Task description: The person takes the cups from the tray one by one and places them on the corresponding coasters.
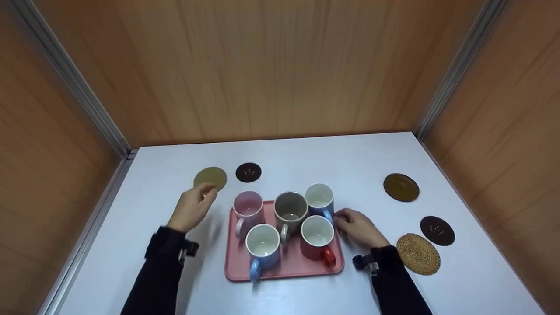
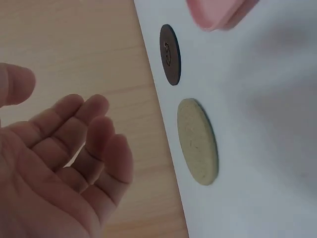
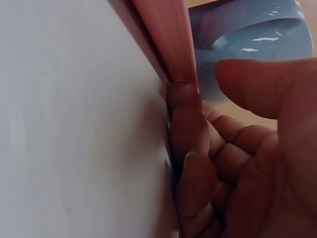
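Note:
My left hand hovers with loosely bent fingers, holding nothing, by an olive-green round coaster. In the left wrist view its thumb and fingers are apart. Several mugs stand on a pink tray: a lilac mug, a grey mug, a red mug, a front blue mug and a rear blue mug. At the tray's right edge, my right hand touches the rim with bent fingertips. Its thumb is raised near the rear blue mug, with a gap from the fingers.
Beside the olive-green coaster lies a dark brown coaster. On the right lie a brown round coaster, another dark coaster and a woven coaster. Wood-grain panels border the white table.

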`<act>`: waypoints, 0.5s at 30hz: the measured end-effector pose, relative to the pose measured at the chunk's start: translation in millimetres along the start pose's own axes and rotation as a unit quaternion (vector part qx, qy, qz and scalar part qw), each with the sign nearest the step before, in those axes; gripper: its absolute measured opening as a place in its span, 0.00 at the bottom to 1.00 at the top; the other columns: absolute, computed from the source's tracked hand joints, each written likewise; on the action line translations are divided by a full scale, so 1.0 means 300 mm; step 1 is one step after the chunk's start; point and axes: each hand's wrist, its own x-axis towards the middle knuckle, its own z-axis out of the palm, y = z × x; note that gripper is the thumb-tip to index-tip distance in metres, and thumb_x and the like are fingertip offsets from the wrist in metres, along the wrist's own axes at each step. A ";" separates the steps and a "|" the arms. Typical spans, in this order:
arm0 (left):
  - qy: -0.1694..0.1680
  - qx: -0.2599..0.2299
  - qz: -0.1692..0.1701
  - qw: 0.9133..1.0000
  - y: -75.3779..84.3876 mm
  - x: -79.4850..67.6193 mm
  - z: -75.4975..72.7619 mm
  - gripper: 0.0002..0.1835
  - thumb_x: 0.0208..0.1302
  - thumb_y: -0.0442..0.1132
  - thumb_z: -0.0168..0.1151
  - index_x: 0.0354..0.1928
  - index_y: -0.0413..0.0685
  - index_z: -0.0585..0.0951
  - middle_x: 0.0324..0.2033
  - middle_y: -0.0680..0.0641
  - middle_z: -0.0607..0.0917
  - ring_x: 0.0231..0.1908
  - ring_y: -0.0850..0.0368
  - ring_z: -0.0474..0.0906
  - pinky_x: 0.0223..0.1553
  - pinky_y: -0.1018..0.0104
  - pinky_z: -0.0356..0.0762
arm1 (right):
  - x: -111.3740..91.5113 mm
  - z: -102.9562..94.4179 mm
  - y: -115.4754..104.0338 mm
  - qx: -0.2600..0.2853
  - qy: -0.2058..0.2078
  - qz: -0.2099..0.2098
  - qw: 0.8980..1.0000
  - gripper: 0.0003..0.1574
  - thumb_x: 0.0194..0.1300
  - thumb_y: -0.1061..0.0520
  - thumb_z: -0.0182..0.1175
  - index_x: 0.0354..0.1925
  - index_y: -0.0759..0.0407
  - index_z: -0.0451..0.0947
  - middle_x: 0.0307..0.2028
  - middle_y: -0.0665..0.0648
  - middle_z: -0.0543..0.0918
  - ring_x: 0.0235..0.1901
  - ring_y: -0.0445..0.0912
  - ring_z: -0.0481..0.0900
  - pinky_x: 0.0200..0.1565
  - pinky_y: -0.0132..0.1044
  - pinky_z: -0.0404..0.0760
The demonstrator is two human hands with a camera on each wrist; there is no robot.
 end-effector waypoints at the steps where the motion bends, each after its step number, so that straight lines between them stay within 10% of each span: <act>1: 0.004 0.005 -0.010 1.000 -0.015 -0.053 0.007 0.23 0.82 0.46 0.55 0.68 0.39 0.80 0.58 0.36 0.87 0.45 0.46 0.84 0.46 0.55 0.82 | 0.000 0.001 0.001 0.005 -0.002 -0.004 1.000 0.21 0.79 0.48 0.60 0.58 0.60 0.84 0.47 0.56 0.89 0.45 0.46 0.82 0.54 0.45 0.81; 7: -0.013 0.055 -0.061 0.997 -0.062 -0.269 0.079 0.24 0.78 0.46 0.62 0.66 0.36 0.81 0.48 0.41 0.89 0.34 0.57 0.78 0.36 0.61 0.77 | 0.003 -0.034 -0.003 0.046 -0.045 0.001 0.998 0.25 0.81 0.47 0.59 0.62 0.65 0.81 0.46 0.59 0.88 0.44 0.47 0.82 0.47 0.39 0.81; 15: -0.047 0.056 -0.060 0.996 -0.066 -0.337 0.196 0.23 0.75 0.44 0.66 0.62 0.34 0.84 0.33 0.48 0.84 0.34 0.57 0.77 0.41 0.56 0.78 | 0.020 -0.202 0.011 -0.095 0.034 0.025 0.995 0.34 0.82 0.45 0.55 0.67 0.72 0.75 0.61 0.75 0.81 0.61 0.68 0.80 0.63 0.61 0.79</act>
